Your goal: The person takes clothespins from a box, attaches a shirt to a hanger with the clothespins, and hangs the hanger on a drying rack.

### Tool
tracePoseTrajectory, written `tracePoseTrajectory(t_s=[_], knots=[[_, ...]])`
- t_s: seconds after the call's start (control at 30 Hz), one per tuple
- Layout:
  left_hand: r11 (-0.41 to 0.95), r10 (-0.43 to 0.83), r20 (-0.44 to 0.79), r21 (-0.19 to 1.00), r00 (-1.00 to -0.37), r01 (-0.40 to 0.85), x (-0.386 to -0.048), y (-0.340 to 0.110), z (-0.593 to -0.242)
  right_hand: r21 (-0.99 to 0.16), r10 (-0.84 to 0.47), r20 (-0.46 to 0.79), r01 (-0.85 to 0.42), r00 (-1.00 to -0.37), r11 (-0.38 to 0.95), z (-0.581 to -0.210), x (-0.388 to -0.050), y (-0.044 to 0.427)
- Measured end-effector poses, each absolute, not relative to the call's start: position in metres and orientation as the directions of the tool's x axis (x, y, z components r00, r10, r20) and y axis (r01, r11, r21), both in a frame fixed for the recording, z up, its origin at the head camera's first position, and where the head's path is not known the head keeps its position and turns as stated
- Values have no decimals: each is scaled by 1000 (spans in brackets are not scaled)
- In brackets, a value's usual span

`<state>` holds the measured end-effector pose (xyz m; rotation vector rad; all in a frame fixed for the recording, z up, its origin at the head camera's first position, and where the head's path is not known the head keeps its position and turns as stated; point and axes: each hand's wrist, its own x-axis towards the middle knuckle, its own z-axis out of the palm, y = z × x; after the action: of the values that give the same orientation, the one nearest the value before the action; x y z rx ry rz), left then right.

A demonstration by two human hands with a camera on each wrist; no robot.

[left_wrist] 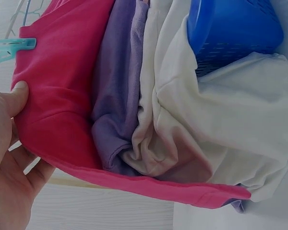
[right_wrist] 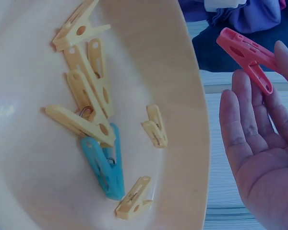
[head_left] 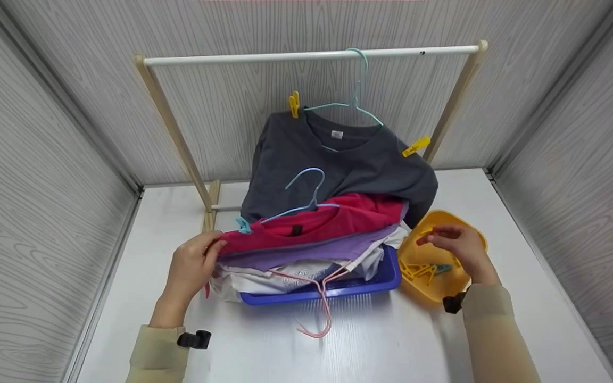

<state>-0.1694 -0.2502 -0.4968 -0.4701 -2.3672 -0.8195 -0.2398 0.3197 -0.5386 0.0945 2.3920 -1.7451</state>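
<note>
My left hand (head_left: 192, 266) pinches the shoulder edge of a red shirt (head_left: 306, 226), thumb on top in the left wrist view. Close to that thumb, a light blue clothespin (left_wrist: 14, 46) is clipped on the same shirt, beside a blue hanger (head_left: 313, 202). Between the thumb and fingers of my right hand (right_wrist: 259, 139) is a red clothespin (right_wrist: 246, 58), held over the yellow bowl (head_left: 471, 234). Several yellow clothespins (right_wrist: 81, 108) and a blue-green one (right_wrist: 108, 170) lie in the bowl.
A dark grey shirt (head_left: 306, 154) hangs by a green hanger (head_left: 359, 80) from the white rail (head_left: 253, 57), with two yellow clothespins on it. Purple (head_left: 306, 252) and white clothes lie over a blue basket (head_left: 338, 290). A pink hanger (head_left: 325, 306) sticks out in front.
</note>
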Motion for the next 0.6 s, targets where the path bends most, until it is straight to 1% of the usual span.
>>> tracePoseTrajectory(t_s=[0.2,0.3,0.5,0.6], knots=[[751,134,628,440,-767,492,-169,-250,-497,-950,-48,-87,68,-995,305,-529,-233,308],[748,136,626,443,-768,494,-170,-251,-498,-961,-41,-42,29,-998,274,-524,-232,300],[742,128,618,460,-776,489,-170,-251,-500,-954,-83,93,-113,-992,278,-516,-234,282],[744,128,615,460,-778,485,-169,-251,-499,-951,-77,152,-167,-985,259,-514,-234,272]])
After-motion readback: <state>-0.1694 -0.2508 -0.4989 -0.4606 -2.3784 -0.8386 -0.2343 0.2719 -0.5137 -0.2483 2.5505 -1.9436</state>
